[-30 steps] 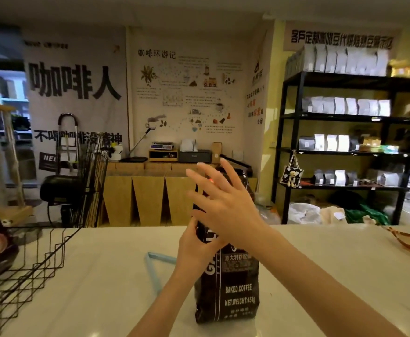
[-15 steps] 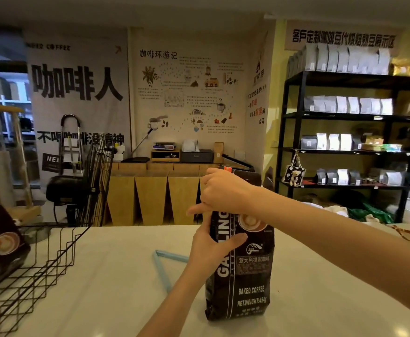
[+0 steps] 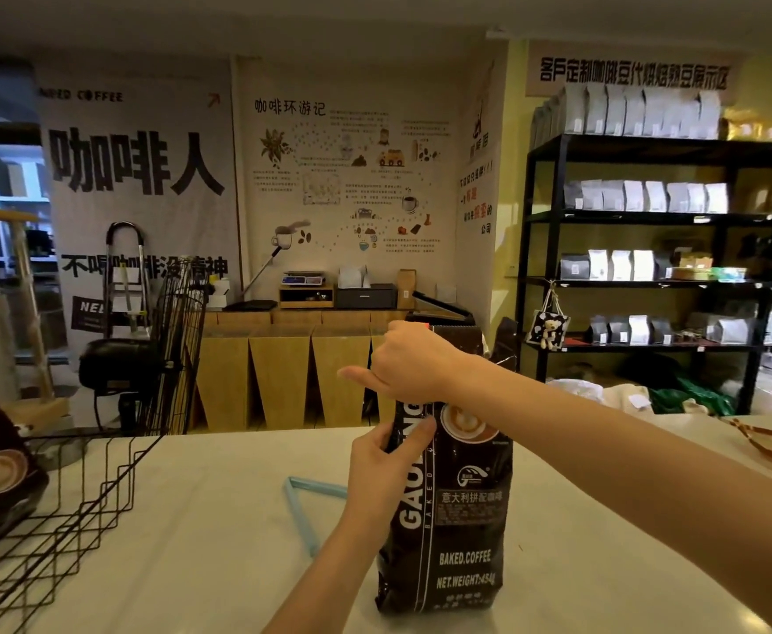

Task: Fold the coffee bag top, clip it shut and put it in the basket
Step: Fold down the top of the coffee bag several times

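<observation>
Standing upright on pale countertop (image 3: 192, 519): glossy black foil coffee bag (image 3: 450, 519) with white lettering, right of black wire basket (image 3: 68, 496). Right hand (image 3: 414, 363) fisted round bag's top; left hand (image 3: 386, 469) pinching bag's left edge.

1. The coffee bag (image 3: 448, 519) is dark glossy foil or plastic film, creased, with highlights.
2. At nine o'clock, the basket (image 3: 78, 491) is thin black wire.
3. The counter (image 3: 192, 519) looks smooth, pale and faintly shiny.
4. The clip (image 3: 304, 514) looks like light-blue plastic.
</observation>
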A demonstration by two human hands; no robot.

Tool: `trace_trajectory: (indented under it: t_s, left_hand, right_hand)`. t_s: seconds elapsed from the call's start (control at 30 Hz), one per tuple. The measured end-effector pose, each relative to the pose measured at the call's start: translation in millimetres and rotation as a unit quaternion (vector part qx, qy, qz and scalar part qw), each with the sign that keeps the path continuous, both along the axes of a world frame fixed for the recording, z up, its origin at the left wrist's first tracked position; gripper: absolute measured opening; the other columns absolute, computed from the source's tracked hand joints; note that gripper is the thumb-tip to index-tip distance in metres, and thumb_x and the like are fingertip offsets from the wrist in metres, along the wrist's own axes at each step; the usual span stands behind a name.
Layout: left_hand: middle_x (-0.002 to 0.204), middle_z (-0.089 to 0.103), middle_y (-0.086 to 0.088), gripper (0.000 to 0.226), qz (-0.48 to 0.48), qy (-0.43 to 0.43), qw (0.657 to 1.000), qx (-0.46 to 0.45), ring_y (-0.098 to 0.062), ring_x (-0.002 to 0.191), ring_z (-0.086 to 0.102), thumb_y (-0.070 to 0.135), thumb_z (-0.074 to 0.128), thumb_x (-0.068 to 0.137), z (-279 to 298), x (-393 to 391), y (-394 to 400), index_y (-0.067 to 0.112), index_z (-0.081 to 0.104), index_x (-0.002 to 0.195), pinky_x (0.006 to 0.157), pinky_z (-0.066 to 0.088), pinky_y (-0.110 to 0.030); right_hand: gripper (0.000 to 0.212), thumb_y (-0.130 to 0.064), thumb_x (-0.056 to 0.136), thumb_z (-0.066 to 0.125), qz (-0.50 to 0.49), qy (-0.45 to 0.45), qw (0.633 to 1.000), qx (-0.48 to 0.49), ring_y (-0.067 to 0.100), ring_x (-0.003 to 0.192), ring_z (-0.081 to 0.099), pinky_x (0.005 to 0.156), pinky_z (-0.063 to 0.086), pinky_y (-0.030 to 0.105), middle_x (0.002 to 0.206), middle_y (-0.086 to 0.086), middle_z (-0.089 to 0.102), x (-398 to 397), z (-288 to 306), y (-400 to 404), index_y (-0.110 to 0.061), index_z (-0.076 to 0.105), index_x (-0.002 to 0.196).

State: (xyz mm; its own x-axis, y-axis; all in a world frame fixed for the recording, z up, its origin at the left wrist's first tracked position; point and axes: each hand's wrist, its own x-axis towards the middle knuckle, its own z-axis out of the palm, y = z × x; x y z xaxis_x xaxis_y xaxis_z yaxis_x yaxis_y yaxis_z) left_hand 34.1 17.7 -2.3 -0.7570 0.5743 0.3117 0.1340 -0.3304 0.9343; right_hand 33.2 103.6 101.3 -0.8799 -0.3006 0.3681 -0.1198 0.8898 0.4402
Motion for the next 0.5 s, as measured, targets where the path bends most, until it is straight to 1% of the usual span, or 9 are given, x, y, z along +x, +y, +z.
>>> trace_trajectory:
  t_s: [0.07,0.17,0.23,0.27,0.33,0.37,0.4,0.43,0.5]
  left_hand:
    - [0.076,0.076,0.001,0.005,-0.006,-0.008,1.000,0.005,-0.016,0.075,0.072,0.026,0.066,0.076,-1,-1,-1,0.025,0.066,0.080,0.066,0.054,-0.028]
    - [0.072,0.076,0.001,0.002,-0.012,0.001,1.000,0.009,-0.016,0.073,0.072,0.023,0.065,0.077,-2,-2,-2,0.023,0.066,0.079,0.063,0.055,-0.025]
    - [0.068,0.075,0.004,0.003,-0.021,0.010,1.000,0.004,-0.013,0.069,0.072,0.021,0.064,0.078,1,-3,-4,0.022,0.066,0.080,0.057,0.054,-0.019]
    - [0.066,0.075,0.005,0.004,-0.027,0.014,1.000,0.000,-0.011,0.066,0.071,0.019,0.065,0.078,3,-4,-6,0.021,0.066,0.081,0.054,0.053,-0.017]
    - [0.064,0.075,0.006,0.007,-0.045,0.022,0.999,-0.004,-0.009,0.064,0.071,0.014,0.066,0.076,10,-8,-9,0.017,0.067,0.082,0.053,0.051,-0.016]
    - [0.066,0.075,0.006,0.011,-0.056,0.026,0.998,-0.003,-0.009,0.066,0.071,0.012,0.067,0.074,13,-9,-10,0.017,0.067,0.085,0.055,0.052,-0.017]
    - [0.067,0.075,0.007,0.016,-0.061,0.032,0.998,0.002,-0.009,0.068,0.071,0.011,0.068,0.073,16,-9,-11,0.019,0.066,0.087,0.058,0.052,-0.019]
    - [0.068,0.075,0.009,0.021,-0.058,0.040,0.997,0.009,-0.008,0.069,0.071,0.010,0.070,0.071,18,-9,-11,0.023,0.064,0.086,0.059,0.052,-0.020]
    - [0.068,0.074,0.015,0.024,-0.057,0.058,0.996,0.020,-0.004,0.071,0.070,0.010,0.070,0.071,20,-7,-11,0.029,0.060,0.084,0.059,0.052,-0.016]
  right_hand:
    - [0.062,-0.039,0.098,0.022,-0.001,0.000,1.000,0.032,0.013,0.046,0.041,0.093,0.031,0.032,0.041,-0.005,0.034,0,-1,-3,-0.016,0.030,0.041]
    - [0.059,-0.038,0.098,0.023,0.024,0.014,0.999,0.039,0.014,0.056,0.045,0.091,0.022,0.027,0.044,-0.005,0.036,-1,-3,-1,-0.016,0.033,0.044]
    - [0.053,-0.032,0.098,0.032,0.015,-0.009,0.999,0.050,0.016,0.050,0.044,0.087,0.030,0.031,0.041,-0.005,0.030,1,1,-4,-0.014,0.041,0.049]
    - [0.044,-0.026,0.095,0.044,0.016,-0.007,0.999,0.037,0.016,0.041,0.038,0.082,0.039,0.037,0.038,-0.007,0.023,3,2,-7,-0.011,0.048,0.054]
    - [0.028,-0.015,0.082,0.067,0.037,-0.002,0.999,0.000,0.012,0.028,0.028,0.061,0.053,0.040,0.036,-0.012,0.009,9,3,-12,-0.014,0.054,0.057]
    - [0.035,-0.017,0.084,0.064,0.040,-0.009,0.999,-0.016,0.014,0.028,0.031,0.055,0.052,0.037,0.036,-0.011,0.012,10,4,-17,-0.022,0.048,0.053]
    - [0.045,-0.025,0.091,0.052,0.041,-0.011,0.998,-0.037,0.014,0.032,0.036,0.054,0.047,0.029,0.036,-0.007,0.020,9,3,-20,-0.025,0.038,0.049]
    - [0.052,-0.034,0.096,0.038,0.034,-0.010,0.997,-0.064,0.013,0.037,0.038,0.052,0.039,0.022,0.039,-0.004,0.029,6,0,-21,-0.021,0.033,0.045]
    - [0.059,-0.041,0.096,0.027,0.013,-0.029,0.990,-0.138,0.011,0.040,0.037,0.049,0.029,0.020,0.043,-0.001,0.037,5,-2,-23,-0.014,0.035,0.044]
